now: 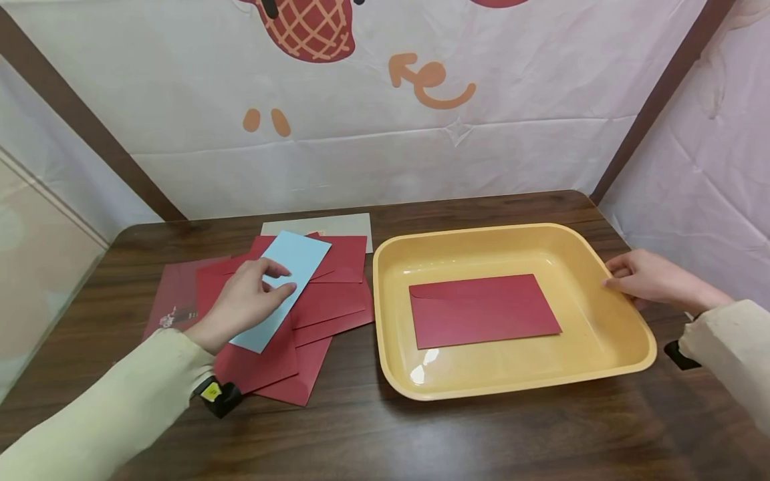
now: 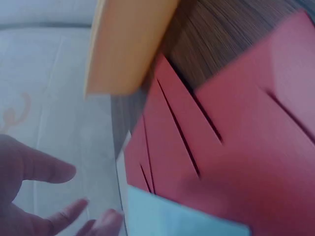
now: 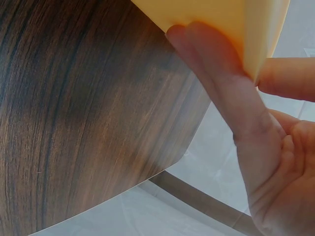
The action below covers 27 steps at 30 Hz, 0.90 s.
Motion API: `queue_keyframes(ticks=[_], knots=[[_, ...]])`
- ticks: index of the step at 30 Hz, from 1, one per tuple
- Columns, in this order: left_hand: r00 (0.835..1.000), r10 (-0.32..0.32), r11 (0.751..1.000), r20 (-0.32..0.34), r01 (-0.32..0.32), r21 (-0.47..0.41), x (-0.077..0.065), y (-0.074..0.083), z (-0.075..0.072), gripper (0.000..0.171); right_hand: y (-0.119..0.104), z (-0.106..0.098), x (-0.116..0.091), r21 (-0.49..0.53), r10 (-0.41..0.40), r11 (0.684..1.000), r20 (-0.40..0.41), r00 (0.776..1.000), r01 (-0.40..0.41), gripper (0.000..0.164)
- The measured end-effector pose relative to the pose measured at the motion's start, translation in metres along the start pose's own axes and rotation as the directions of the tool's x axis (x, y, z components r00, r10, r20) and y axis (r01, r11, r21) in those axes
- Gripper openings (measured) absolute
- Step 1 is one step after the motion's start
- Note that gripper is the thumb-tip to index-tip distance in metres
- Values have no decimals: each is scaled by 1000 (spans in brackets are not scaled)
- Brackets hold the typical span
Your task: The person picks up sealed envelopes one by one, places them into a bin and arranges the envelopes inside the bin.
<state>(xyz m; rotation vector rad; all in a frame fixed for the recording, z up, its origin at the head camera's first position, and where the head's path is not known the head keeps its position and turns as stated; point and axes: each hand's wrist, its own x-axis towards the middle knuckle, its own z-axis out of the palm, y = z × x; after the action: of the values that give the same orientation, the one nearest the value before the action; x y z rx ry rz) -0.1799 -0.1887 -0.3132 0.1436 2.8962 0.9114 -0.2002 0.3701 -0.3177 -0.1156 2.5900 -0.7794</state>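
Right hand grips yellow tray; left hand apparently hovers over blue envelope.

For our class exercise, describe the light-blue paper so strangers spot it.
On the wood-grain table, left of the yellow tray, lie piled red envelopes. The light-blue paper slants across their top beneath the left hand; no neighbour is blue.

Small booth-like space: creased printed sheeting behind wood-grain table.
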Motion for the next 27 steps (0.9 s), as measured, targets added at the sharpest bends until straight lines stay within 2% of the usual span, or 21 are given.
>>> queue_keyframes(ticks=[5,9,14,19,23,27], knots=[[998,-58,996,33,56,67,-3,-20,-4,54,0,0,0,-16,-2,1000,-6,1000,2,38],[993,-106,986,49,99,131,-5,-29,-5,72,1,0,0,-13,-2,1000,-9,1000,2,38],[983,-157,954,99,125,271,-7,-40,-4,92,1,0,0,-3,-1,1000,-12,1000,1,38],[977,-171,925,130,114,362,-9,-51,1,96,1,-1,0,1,5,1000,-8,1000,-5,39],[978,-166,918,126,106,382,-10,-59,7,96,1,-1,0,-15,6,1000,-11,1000,-6,40],[977,-164,921,135,103,377,-12,-63,11,99,0,0,0,-19,2,1000,-12,1000,-2,40]])
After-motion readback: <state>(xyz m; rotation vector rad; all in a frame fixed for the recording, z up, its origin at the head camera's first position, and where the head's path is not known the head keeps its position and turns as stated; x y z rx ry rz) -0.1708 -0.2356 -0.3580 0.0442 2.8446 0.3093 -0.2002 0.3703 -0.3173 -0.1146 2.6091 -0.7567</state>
